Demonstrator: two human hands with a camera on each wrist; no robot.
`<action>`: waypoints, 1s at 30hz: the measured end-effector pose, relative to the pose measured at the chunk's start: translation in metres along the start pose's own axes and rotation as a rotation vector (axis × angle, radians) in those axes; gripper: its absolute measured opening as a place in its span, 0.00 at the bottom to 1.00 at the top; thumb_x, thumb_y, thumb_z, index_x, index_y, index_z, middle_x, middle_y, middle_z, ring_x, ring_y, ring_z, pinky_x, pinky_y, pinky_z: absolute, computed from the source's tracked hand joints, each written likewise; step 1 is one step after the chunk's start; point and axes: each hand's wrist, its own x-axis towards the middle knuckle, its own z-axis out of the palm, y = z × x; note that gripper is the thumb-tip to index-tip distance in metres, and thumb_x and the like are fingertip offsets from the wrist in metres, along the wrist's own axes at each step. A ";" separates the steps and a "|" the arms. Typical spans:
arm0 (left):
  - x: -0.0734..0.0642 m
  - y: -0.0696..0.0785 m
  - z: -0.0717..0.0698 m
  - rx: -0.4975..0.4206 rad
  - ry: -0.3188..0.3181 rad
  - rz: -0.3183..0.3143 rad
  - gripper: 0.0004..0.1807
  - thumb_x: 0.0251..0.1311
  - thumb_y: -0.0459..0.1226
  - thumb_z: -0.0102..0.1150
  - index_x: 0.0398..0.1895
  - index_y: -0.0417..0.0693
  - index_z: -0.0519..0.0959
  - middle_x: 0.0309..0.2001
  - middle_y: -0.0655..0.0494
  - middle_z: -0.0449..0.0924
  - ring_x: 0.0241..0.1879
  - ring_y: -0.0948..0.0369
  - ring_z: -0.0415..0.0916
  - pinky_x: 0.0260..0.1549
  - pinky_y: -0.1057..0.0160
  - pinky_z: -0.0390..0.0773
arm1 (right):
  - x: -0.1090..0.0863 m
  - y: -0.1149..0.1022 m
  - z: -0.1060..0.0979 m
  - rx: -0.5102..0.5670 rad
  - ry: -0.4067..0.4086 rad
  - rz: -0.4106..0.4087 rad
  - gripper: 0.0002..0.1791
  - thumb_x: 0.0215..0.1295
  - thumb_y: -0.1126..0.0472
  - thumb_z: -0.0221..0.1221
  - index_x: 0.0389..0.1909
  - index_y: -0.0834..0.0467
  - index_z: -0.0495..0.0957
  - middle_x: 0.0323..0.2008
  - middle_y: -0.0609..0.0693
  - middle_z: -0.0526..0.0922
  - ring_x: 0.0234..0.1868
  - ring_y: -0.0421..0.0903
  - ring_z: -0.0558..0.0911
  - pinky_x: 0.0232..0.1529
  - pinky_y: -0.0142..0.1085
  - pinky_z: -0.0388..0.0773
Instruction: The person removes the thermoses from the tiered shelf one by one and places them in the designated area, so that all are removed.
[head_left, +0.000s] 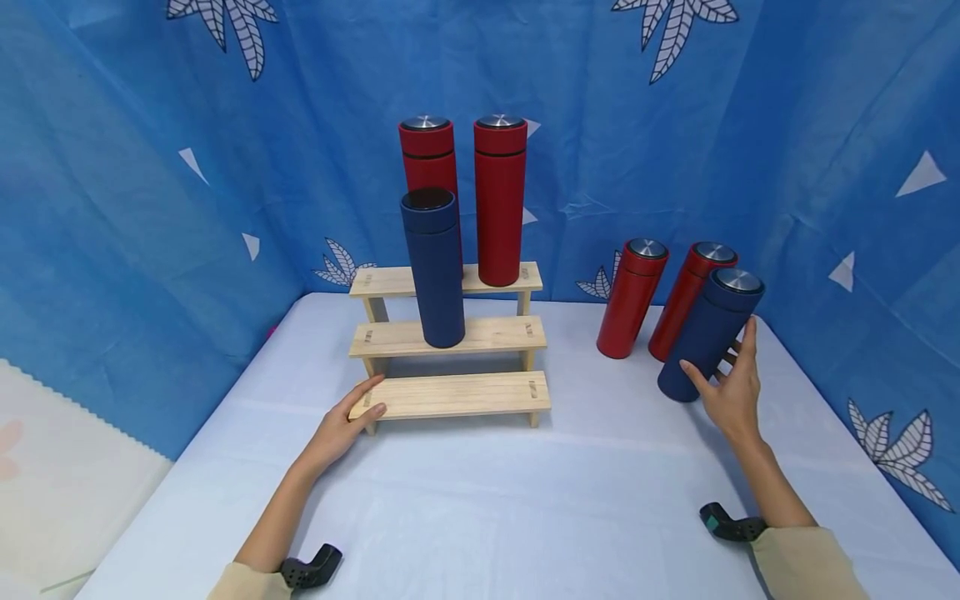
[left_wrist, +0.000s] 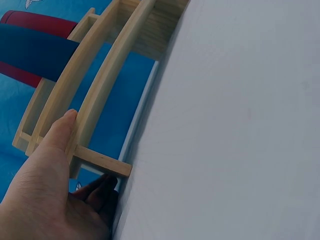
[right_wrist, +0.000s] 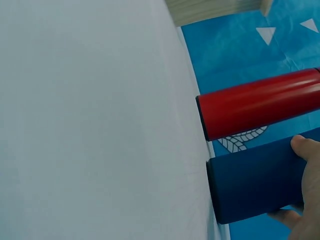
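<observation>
At the left end of the three-step wooden stand (head_left: 450, 396), my left hand (head_left: 339, 432) holds the lowest step, its thumb (left_wrist: 64, 127) against the step's edge. My right hand (head_left: 733, 402) grips a blue thermos (head_left: 708, 337) with a silver lid around its side, thumb in front. In the right wrist view this blue thermos (right_wrist: 255, 180) has its base at the table; I cannot tell whether it touches. Another blue thermos (head_left: 437, 275) with a black lid stands on the middle step. Two red thermoses, one at left (head_left: 427, 158) and one at right (head_left: 501, 200), stand on the top step.
Two shorter-looking red thermoses, one nearer the stand (head_left: 632, 300) and one partly behind the held blue one (head_left: 686, 296), stand on the white-covered table (head_left: 480, 517). A blue patterned curtain (head_left: 570, 100) closes off the back and sides.
</observation>
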 end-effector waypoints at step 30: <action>0.002 -0.002 0.002 0.000 0.010 -0.013 0.33 0.58 0.57 0.54 0.68 0.69 0.60 0.70 0.51 0.51 0.69 0.46 0.45 0.59 0.34 0.48 | -0.003 -0.088 0.041 0.203 0.333 -0.411 0.30 0.51 0.58 0.60 0.53 0.66 0.64 0.54 0.61 0.70 0.58 0.51 0.66 0.59 0.42 0.61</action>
